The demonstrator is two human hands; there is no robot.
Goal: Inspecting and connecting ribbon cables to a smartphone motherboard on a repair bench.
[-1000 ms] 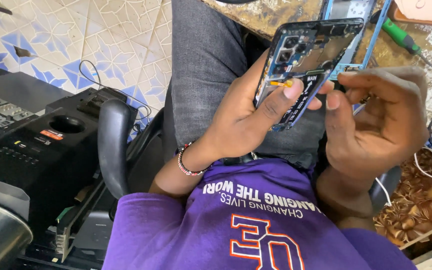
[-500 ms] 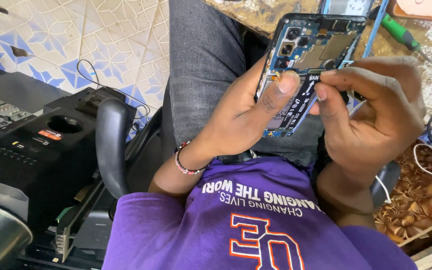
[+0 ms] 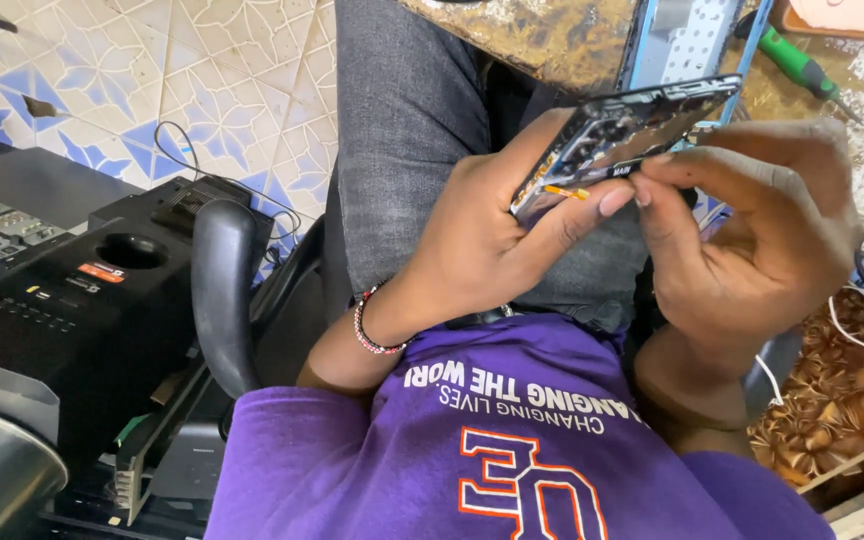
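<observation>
Your left hand (image 3: 472, 240) grips the opened phone (image 3: 622, 140) tilted above your lap, thumb pressed on its lower edge. Your right hand (image 3: 762, 240) pinches fingertips together at that same edge, near the green screwdriver (image 3: 802, 68) on the table (image 3: 542, 35).

Even, soft daylight with faint shadows; sharp at centre, slight blur and stretching toward the edges.

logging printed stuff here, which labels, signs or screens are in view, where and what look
Sticker: on top of the black box at left, small oblong, orange and white.
Shirt print: on the purple shirt, bottom centre, white lettering over big orange outlined numerals.
Phone: held in the left hand, back open, screen side hidden.
</observation>
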